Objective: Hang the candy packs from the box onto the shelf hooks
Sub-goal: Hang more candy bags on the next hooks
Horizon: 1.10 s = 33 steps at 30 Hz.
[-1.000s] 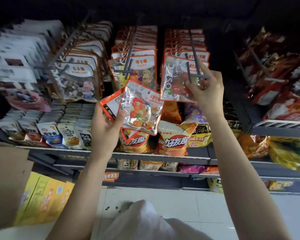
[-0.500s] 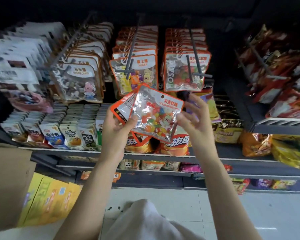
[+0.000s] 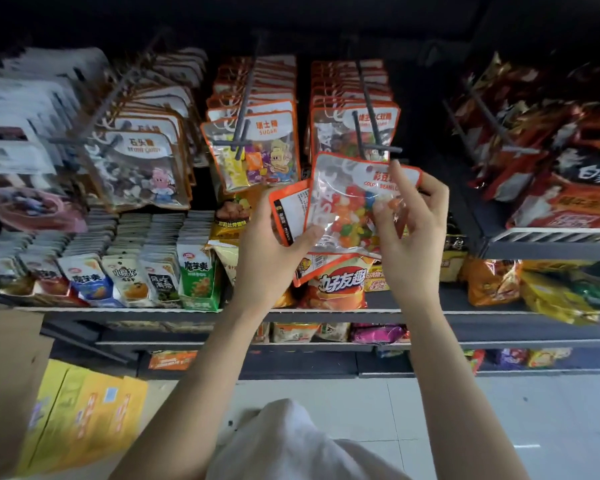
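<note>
Both hands are raised in front of the shelf, close together with the candy packs between them. The left hand (image 3: 271, 261) grips a small stack of packs, thumb pressed across the front, fingers behind. The right hand (image 3: 413, 233) pinches the front pack (image 3: 354, 202) near its top right corner, thumb and fingers curled on its clear face; this pack of coloured beans stands nearly upright, just below the hook (image 3: 369, 112). That hook already carries a row of like packs (image 3: 347, 95), its crossbar tip just above the held pack's top edge. To the left hang sugar packs (image 3: 257, 150) and stone-candy packs (image 3: 142, 168) on their own hooks. Chip bags (image 3: 336, 282) stand on the shelf (image 3: 153, 315) behind the hands. A cardboard box (image 3: 4, 375) shows at the lower left, yellow cartons (image 3: 84, 417) beside it on the floor.
</note>
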Motion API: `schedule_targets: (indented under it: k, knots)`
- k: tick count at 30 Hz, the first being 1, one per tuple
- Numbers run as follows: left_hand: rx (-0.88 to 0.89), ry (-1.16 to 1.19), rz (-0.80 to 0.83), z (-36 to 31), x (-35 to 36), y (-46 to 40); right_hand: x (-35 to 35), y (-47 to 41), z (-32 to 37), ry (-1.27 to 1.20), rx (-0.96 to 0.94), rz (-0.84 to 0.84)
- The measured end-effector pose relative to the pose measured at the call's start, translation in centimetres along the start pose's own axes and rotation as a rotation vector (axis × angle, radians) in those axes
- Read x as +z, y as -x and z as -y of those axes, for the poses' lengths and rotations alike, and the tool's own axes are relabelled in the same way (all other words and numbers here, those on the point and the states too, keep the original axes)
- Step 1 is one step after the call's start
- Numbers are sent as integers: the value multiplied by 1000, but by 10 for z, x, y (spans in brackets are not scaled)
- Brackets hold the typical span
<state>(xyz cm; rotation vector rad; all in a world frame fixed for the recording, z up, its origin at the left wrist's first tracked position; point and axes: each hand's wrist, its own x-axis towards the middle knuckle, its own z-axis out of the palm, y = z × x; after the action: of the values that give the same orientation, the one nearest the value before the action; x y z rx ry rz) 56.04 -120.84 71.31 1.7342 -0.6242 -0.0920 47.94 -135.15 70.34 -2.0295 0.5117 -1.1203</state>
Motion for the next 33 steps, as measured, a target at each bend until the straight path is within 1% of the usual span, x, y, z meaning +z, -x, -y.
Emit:
schedule_targets:
  k: [6, 8, 11, 15, 19, 21, 25, 27, 28, 29, 30, 31, 33]
  knots:
    - [-6, 8, -13, 7, 3, -8, 4, -18, -4, 29, -9, 74]
    - [-25, 32, -10, 11, 1, -10, 6, -24, -6, 26, -6, 65]
    - [-58, 43, -49, 18, -8, -12, 7, -35, -9, 17, 19, 31]
    - [-72, 29, -117, 30, -22, -12, 17, -55, -18, 107, -43, 36]
    - [-61, 62, -154, 33, -32, -9, 36, -80, -34, 175, -107, -36]
    - [-51, 72, -170, 32, -35, -7, 44, -91, -41, 249, -156, -78]
    - [-25, 124, -205, 26, -39, -7, 48, -95, -47, 438, -192, -95]
    - [-12, 185, -230, 25, -38, -7, 40, -80, -39, 375, -198, -180]
    - [2, 213, -243, 25, -37, -6, 34, -67, -32, 296, -166, -233]
    - [35, 211, -266, 25, -35, -5, 26, -53, -25, 202, -87, -256]
    - [119, 149, -289, 26, -34, -4, 18, -37, -14, 83, 41, -218]
    - [263, 43, -290, 28, -34, -3, 10, -22, -2, -72, 202, -117]
    - [633, -187, -203, 35, -31, -1, -1, 2, 26, -428, 523, 197]
